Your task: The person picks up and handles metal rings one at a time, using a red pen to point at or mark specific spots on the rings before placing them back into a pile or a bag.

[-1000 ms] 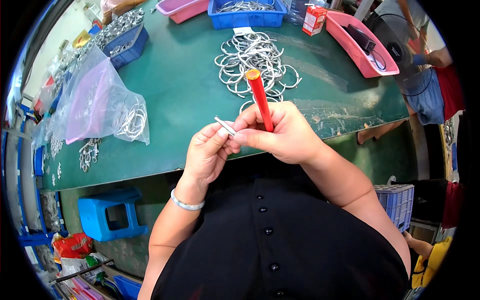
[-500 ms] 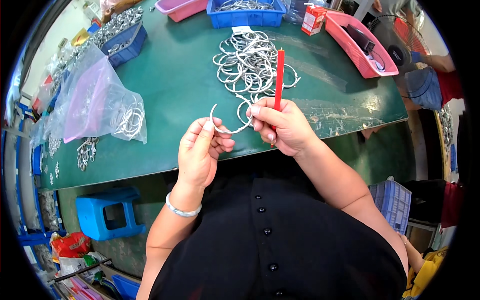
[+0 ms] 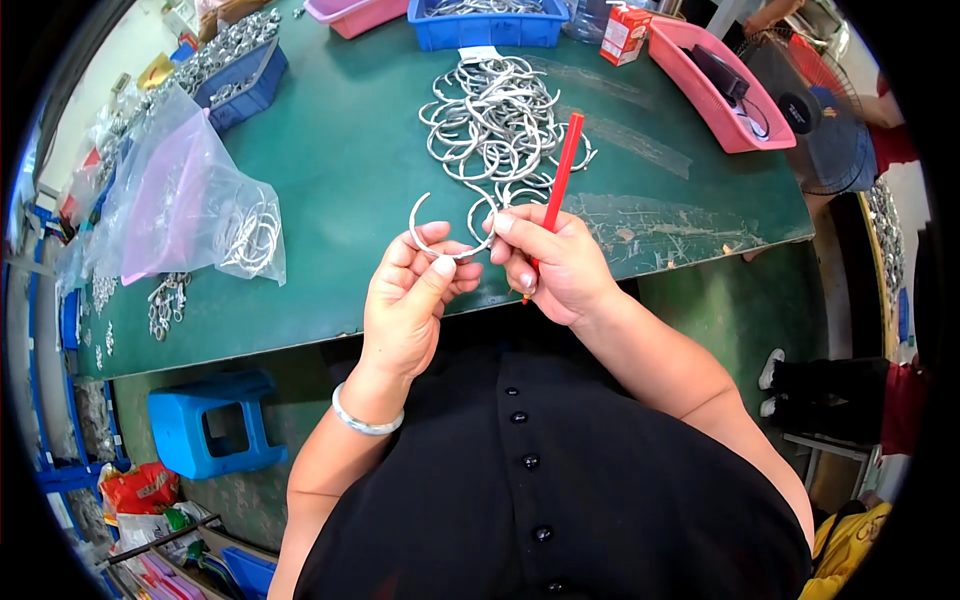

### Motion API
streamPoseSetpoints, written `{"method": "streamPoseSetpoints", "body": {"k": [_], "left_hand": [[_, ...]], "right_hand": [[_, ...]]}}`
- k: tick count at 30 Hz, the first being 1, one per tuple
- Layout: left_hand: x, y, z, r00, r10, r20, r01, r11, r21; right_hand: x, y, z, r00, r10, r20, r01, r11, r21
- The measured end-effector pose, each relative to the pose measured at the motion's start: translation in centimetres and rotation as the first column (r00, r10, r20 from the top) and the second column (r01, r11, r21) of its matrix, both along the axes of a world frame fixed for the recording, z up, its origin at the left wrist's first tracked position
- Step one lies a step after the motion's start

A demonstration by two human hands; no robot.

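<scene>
Above the table's near edge, my two hands hold a silver open-ended bangle [image 3: 413, 220] between them. My left hand [image 3: 400, 310] pinches its lower left part between thumb and fingers. My right hand [image 3: 565, 268] grips the other side with thumb and forefinger, and also holds a slim red pen [image 3: 565, 170] that sticks up and leans right. Just beyond, a pile of silver bangles [image 3: 490, 120] lies tangled on the green table [image 3: 340, 170], a few loose ones reaching close to my right hand. Fingers partly hide the held bangle's right end.
A clear bag [image 3: 250, 230] with rings inside lies left, near small metal clasps [image 3: 167, 305]. Blue bins [image 3: 485, 32] [image 3: 245, 90] and pink baskets [image 3: 720, 90] line the far side, with a red carton [image 3: 626, 35]. A blue stool [image 3: 215, 425] stands below left; another person is at right.
The bangle has turned slightly between my hands, its free end swinging left. The pen now tilts to the right instead of standing nearly upright.
</scene>
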State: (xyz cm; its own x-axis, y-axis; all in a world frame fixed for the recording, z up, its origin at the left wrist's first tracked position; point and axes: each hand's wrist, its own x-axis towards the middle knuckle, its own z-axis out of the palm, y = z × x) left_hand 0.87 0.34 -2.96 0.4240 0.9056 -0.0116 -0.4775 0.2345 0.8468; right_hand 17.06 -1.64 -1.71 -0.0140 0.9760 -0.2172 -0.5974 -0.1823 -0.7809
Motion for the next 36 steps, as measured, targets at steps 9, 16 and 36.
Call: {"method": "streamPoseSetpoints", "body": {"k": [9, 16, 36], "left_hand": [[-0.4, 0.1, -0.1, 1.0, 0.009, 0.014, -0.008, 0.998, -0.054], [-1.0, 0.3, -0.3, 0.999, -0.015, -0.039, 0.013, 0.998, -0.055], [-0.9, -0.2, 0.6, 0.99, -0.085, -0.109, 0.088, 0.996, 0.028]], "right_hand": [[0.1, -0.2, -0.2, 0.989, -0.005, 0.145, -0.001, 0.999, 0.041], [1.7, 0.4, 1.9, 0.962, -0.227, 0.149, 0.124, 0.855, 0.505], [1.5, 0.5, 1.5, 0.695, -0.297, 0.655, -0.263, 0.743, 0.615]]}}
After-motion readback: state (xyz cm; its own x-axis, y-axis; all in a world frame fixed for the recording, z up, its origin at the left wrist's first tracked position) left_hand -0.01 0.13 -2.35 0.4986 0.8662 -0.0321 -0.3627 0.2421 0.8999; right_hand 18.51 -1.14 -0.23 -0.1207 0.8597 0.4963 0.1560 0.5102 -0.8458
